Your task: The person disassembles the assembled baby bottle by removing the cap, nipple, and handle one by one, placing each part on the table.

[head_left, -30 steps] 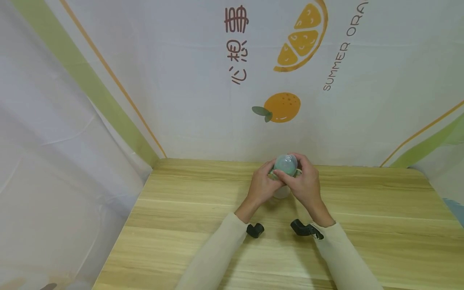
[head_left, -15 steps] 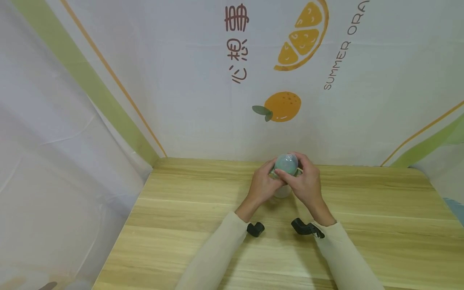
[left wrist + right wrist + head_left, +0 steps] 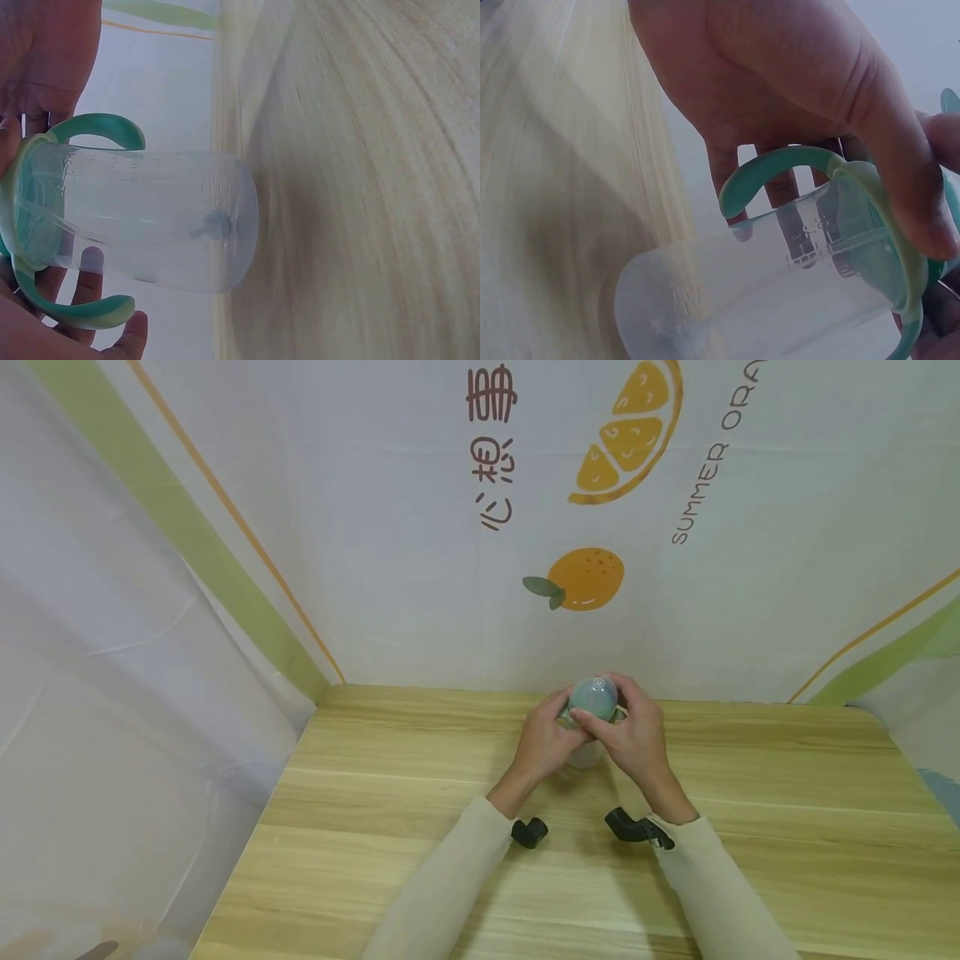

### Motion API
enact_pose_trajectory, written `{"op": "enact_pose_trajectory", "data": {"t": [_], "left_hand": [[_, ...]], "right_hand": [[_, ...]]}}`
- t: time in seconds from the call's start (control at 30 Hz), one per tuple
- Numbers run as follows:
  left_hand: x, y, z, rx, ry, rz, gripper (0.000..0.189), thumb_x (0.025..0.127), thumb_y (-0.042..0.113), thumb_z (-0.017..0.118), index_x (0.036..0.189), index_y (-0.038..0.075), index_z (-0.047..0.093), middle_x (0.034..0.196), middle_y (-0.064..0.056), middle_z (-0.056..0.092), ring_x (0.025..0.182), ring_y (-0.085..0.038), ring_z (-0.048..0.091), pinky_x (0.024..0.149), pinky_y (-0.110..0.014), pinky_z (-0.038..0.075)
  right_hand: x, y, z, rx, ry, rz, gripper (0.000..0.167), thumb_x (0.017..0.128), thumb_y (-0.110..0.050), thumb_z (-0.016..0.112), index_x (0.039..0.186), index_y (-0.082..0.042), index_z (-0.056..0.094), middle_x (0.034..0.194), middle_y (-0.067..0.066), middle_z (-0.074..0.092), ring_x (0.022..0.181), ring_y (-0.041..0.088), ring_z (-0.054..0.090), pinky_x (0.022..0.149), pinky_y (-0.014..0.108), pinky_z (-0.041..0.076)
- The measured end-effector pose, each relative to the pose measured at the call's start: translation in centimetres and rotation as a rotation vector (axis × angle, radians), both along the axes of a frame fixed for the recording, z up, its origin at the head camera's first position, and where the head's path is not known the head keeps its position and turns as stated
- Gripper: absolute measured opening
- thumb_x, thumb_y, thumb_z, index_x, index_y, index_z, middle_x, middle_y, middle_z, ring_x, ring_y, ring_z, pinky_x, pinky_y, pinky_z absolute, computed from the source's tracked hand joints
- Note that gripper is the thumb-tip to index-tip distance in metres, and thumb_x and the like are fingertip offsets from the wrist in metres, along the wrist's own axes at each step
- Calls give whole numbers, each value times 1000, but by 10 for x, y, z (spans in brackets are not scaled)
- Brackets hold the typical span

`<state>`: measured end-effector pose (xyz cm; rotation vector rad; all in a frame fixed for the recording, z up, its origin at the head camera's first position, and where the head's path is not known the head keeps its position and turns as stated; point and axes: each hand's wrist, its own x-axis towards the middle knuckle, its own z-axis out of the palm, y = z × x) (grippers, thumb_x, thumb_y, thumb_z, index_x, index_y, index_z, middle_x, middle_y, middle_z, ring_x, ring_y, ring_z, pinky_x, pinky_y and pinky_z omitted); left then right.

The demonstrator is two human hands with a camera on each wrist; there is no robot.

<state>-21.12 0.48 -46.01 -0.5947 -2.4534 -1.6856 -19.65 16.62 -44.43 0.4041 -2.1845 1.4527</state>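
Note:
A clear sippy cup (image 3: 150,217) with mint-green handles is held upright between both hands near the table's far edge. Its rounded lid (image 3: 595,697) faces up in the head view. The left hand (image 3: 551,739) grips the cup's collar from the left. From the right, the right hand (image 3: 636,735) grips the same collar, its thumb lying across the front below the lid. Fingers of the right hand stretch behind a green handle (image 3: 780,163) in the right wrist view. Inside the cup's bottom a greyish weight (image 3: 216,223) shows. Whether the base touches the table cannot be told.
The wood-grain table (image 3: 390,827) spreads around the arms. Behind it hangs a white cloth (image 3: 405,568) printed with oranges and lettering; more cloth hangs at the left. Black camera mounts (image 3: 529,833) stick out at both sleeve cuffs.

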Motion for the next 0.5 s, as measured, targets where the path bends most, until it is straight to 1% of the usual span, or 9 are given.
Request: {"op": "enact_pose_trajectory", "data": {"t": [0.3,0.5], "left_hand": [[-1,1,0,-6,-8,-3,64,93,15,87,153,8,65,142,-8,72,127,-23,68,107,-40,55],[0,0,2,4,-12,-7,64,92,15,88,152,8,65,142,-8,72,128,-23,68,108,-40,55]], "right_hand": [[0,1,2,11,-5,9,54,85,0,95,132,8,69,123,23,75,105,30,69,86,12,50],[-1,2,3,31,9,18,54,84,1,95,131,8,69,121,23,76,104,32,70,86,12,50]]}}
